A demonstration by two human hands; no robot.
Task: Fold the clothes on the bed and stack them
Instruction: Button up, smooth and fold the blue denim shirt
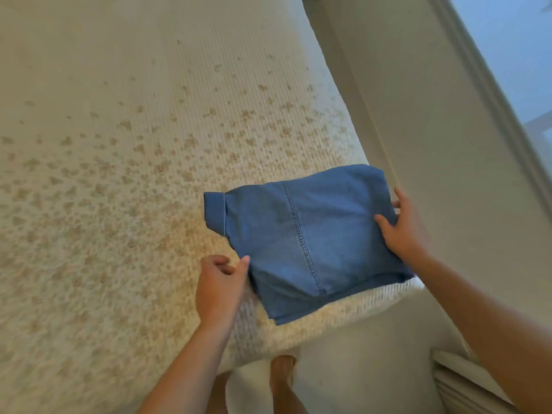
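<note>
A folded blue denim garment with a stitched seam down its middle lies at the corner of the bed, partly over the edge. My left hand pinches its near left edge between thumb and curled fingers. My right hand grips the right edge, thumb on top and fingers behind the fabric.
The bedspread is cream with a scattered tan pattern and stretches far to the left and back. A pale wall and a window frame run along the right. My bare foot stands on the floor below the bed corner.
</note>
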